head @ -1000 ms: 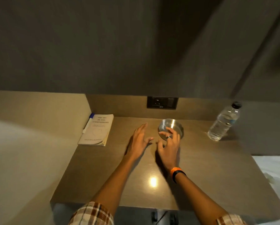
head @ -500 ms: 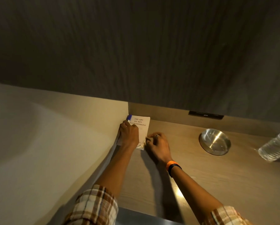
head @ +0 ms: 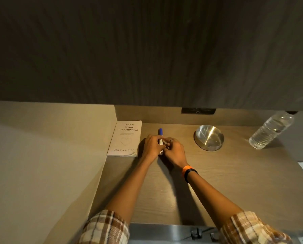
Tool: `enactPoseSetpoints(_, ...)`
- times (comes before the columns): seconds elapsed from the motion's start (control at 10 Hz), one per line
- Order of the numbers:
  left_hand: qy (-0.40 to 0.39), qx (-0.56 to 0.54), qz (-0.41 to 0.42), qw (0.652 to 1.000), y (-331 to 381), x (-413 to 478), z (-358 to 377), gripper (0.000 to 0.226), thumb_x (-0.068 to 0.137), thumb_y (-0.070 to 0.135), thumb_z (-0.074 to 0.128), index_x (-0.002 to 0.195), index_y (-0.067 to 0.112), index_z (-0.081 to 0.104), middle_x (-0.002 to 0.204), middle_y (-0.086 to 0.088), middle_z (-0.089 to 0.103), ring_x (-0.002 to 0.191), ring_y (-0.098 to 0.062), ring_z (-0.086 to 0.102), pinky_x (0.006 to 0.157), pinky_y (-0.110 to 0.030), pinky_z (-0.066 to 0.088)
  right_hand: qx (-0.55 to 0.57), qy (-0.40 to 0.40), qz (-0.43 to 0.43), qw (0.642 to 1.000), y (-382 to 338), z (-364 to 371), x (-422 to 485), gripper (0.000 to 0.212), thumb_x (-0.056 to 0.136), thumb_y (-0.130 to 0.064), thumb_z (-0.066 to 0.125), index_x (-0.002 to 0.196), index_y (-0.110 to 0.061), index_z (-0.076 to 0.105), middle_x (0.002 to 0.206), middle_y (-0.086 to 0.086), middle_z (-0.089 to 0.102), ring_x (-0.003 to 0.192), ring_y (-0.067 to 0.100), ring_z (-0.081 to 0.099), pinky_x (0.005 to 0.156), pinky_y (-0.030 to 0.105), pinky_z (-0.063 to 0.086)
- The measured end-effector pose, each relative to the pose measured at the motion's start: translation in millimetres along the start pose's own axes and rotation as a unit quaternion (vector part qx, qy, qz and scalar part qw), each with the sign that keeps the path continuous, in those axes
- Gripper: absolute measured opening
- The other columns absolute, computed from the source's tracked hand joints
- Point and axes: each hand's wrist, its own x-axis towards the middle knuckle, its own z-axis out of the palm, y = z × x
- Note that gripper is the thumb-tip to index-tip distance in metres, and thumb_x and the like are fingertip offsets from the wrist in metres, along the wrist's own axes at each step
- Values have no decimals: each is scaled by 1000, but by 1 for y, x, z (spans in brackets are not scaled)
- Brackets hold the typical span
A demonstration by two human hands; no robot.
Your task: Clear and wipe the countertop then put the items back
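A white marker with a blue cap lies on the wooden countertop, just right of a white book in the back left corner. My left hand and my right hand meet over the marker, fingers closed around its white barrel; only the cap and the lower tip show. A round steel bowl sits to the right of my hands. A clear plastic water bottle stands at the far right.
A beige side panel walls the counter's left edge. A dark wall socket sits in the low backsplash under a dark overhanging panel. A metal edge runs along the counter's front.
My hands went from the bowl to the book and marker in the corner. Now the marker lies right of the book with both hands on it, nearer the middle.
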Motion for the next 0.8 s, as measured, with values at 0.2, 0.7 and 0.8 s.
enactPoseSetpoints(0.2,-53,-154,-2,987,-7,-10,-2,46,83,7,78,127,15,68,127,-6,70,109,-14,65,91,-22,54,5,-50,-7,999,4,-17,-1,26,78,-3,62,102,-8,69,97,13,74,94,30,68,88,46,56)
enactPoseSetpoints(0.7,-87,-81,52,992,-23,-24,2,67,84,3,74,143,24,51,148,7,49,92,-7,62,73,-16,49,-41,-52,-37,997,6,-14,-8,41,78,-8,73,117,-10,64,111,10,69,107,29,59,99,42,49)
enactPoseSetpoints(0.8,-62,-64,55,994,-19,-30,1,68,85,9,75,145,27,48,149,9,47,96,-7,61,81,-19,51,-47,-47,-39,997,6,-13,-10,48,79,-9,70,126,-15,62,124,8,65,120,28,55,107,38,45)
